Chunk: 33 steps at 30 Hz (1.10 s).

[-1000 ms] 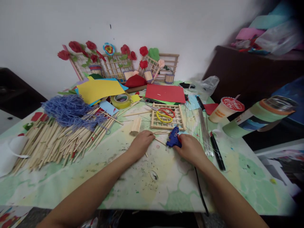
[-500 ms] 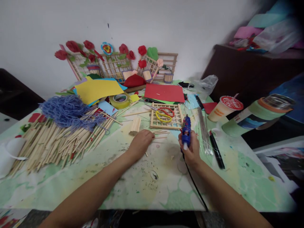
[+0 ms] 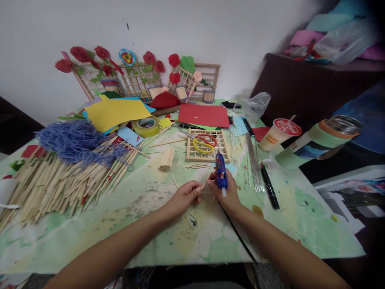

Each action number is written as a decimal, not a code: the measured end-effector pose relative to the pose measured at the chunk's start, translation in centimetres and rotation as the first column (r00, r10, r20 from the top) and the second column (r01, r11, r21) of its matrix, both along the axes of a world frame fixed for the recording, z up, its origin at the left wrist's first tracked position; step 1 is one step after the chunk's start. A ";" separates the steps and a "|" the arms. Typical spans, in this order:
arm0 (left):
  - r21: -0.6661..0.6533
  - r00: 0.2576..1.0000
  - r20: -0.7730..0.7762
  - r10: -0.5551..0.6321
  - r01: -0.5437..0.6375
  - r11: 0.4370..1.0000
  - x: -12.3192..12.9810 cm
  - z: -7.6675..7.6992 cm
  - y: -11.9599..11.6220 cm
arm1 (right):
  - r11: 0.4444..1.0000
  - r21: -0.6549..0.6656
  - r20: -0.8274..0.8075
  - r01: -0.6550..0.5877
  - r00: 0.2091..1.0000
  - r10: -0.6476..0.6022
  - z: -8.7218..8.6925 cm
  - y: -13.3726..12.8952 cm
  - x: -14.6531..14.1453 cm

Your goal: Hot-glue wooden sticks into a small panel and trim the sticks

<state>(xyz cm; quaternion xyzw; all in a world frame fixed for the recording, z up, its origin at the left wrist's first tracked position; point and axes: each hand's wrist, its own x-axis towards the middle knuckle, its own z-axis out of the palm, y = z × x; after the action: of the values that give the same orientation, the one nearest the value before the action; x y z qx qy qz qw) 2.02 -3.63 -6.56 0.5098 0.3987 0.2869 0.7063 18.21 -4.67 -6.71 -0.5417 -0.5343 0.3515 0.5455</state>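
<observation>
Between the fingers of my left hand (image 3: pixel 187 197) is a short thin wooden stick (image 3: pixel 205 185), pinched near its lower end. Close beside it, my right hand (image 3: pixel 229 194) wraps round a blue hot glue gun (image 3: pixel 221 170), nozzle pointing away from me; its thumb and fingertip are near the stick's upper end, and I cannot tell if they touch it. A small bundle of joined sticks (image 3: pixel 167 159) stands just beyond my left hand. Several loose cut sticks (image 3: pixel 197 165) lie in front of a wooden lattice (image 3: pixel 223 145), on which scissors (image 3: pixel 204 143) with red and yellow handles rest.
Long wooden sticks (image 3: pixel 57 180) and blue yarn (image 3: pixel 70 140) are heaped at left. Tape (image 3: pixel 147 125), coloured paper (image 3: pixel 204 115) and flower-decorated lattices (image 3: pixel 140 84) stand behind. Wires (image 3: pixel 254 164), a black marker (image 3: pixel 269 186), a cup (image 3: pixel 278 134) and a bottle (image 3: pixel 315 142) are at right. The glue-gun cord (image 3: pixel 237 233) runs toward me.
My left hand has picked up a short stick from the loose ones and drawn it nearer. My right hand has moved left with the glue gun, so both hands are close together.
</observation>
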 end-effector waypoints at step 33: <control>0.027 0.974 0.072 0.213 -0.215 0.976 -0.6 0.5 1.2 | 0.965 -0.074 0.115 -0.250 0.959 0.257 0.7 -0.5 -0.5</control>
<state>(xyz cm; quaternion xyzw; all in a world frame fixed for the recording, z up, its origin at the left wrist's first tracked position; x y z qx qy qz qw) 1.43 -2.44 -6.01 0.4658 0.4217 0.3856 0.6757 17.68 -5.20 -6.02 -0.5052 -0.6216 0.3998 0.4455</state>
